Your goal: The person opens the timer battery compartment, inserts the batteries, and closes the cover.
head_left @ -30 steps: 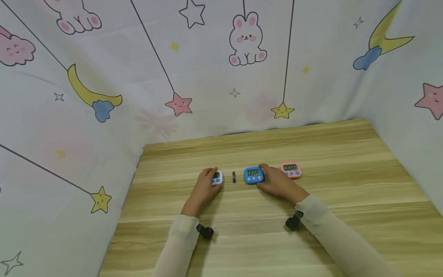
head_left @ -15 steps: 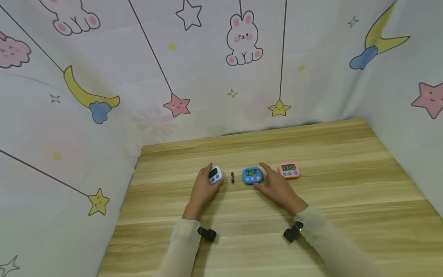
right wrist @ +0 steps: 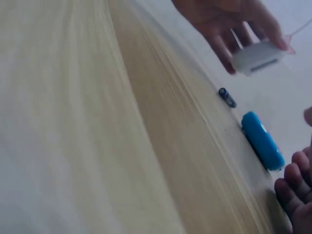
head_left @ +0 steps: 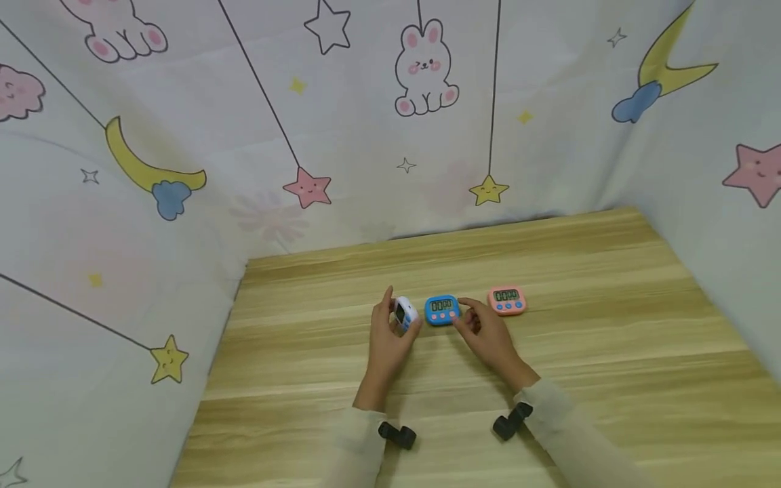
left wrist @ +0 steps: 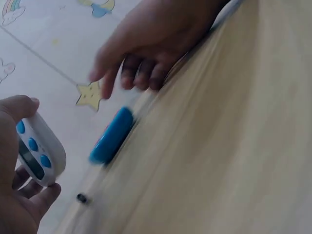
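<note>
- Here's the blue timer (head_left: 442, 310), display up on the wood-grain counter (head_left: 305, 352), our landmark for everything.
- Just left of the blue timer, the left hand (head_left: 390, 344) has the white timer (head_left: 407, 313) pinched between thumb and fingers, raised off the counter and tipped onto a slant!
- Right up at the blue timer's right side, the right hand (head_left: 491, 333) has thumb and forefinger spread apart, the other fingers loosely curled; the left wrist view shows it apart from that timer.
- Beside the blue timer, on its left, lies a small dark cylinder (right wrist: 227, 97), caught by both wrist views.
- And to the blue timer's right, the pink timer (head_left: 507, 300), display up, showing zeros.
</note>
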A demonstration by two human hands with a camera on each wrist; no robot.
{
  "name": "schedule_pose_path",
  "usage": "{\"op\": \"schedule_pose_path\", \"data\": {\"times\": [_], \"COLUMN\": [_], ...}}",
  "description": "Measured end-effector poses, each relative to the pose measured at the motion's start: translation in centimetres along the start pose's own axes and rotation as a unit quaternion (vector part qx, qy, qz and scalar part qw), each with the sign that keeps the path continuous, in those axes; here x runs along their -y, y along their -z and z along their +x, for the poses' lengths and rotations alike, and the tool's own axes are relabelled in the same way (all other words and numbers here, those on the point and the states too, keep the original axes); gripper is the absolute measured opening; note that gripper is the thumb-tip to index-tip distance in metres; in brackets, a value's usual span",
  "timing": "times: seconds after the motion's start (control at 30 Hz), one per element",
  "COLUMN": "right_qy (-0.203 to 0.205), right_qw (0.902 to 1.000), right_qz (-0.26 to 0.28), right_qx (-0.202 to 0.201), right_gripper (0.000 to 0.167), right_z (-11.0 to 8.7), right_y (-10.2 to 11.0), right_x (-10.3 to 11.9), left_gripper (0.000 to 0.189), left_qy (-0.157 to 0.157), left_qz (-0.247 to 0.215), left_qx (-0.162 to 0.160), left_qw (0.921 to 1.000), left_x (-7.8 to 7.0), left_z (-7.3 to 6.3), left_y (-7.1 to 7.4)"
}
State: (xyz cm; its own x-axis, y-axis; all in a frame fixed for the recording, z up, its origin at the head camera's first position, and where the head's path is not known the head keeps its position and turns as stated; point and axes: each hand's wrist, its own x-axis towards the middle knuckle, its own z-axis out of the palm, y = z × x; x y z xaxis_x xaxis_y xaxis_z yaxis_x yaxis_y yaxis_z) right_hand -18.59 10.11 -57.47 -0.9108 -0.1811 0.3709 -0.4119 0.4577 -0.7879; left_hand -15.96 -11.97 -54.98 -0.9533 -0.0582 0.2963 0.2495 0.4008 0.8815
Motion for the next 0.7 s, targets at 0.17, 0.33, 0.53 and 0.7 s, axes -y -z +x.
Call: {"op": "schedule_pose_path", "data": {"times": [0.17, 0.33, 0.53, 0.7], "right_qy": [0.018, 0.03, 0.041, 0.044], "right_qw": [0.9985, 0.9969, 0.9908, 0.9834], "right_qz": [0.046, 0.071, 0.12, 0.134], "right_qx": [-0.024, -0.01, 0.048, 0.115], "right_gripper": [0.036, 0.032, 0.034, 0.037], "right_z": [-0.9, -1.5, -1.6, -1.4], "right_y": [-0.6, -0.6, 0.1, 1.3], "right_x": [0.7, 1.5, 2.4, 4.7], "left_gripper": [0.075, 0.066, 0.066, 0.062], "left_qy": [-0.03, -0.067, -0.093, -0.08], "left_qz": [-0.066, -0.11, -0.165, -0.186], "left_qx": [0.037, 0.047, 0.062, 0.091], "left_qw": [0.9967, 0.9905, 0.98, 0.9752], "left_x": [-1.3, -2.1, -3.3, -4.7], "left_z": [-1.1, -1.6, -1.9, -2.1], "left_y": [-2.5, -4.0, -3.7, -2.8]}}
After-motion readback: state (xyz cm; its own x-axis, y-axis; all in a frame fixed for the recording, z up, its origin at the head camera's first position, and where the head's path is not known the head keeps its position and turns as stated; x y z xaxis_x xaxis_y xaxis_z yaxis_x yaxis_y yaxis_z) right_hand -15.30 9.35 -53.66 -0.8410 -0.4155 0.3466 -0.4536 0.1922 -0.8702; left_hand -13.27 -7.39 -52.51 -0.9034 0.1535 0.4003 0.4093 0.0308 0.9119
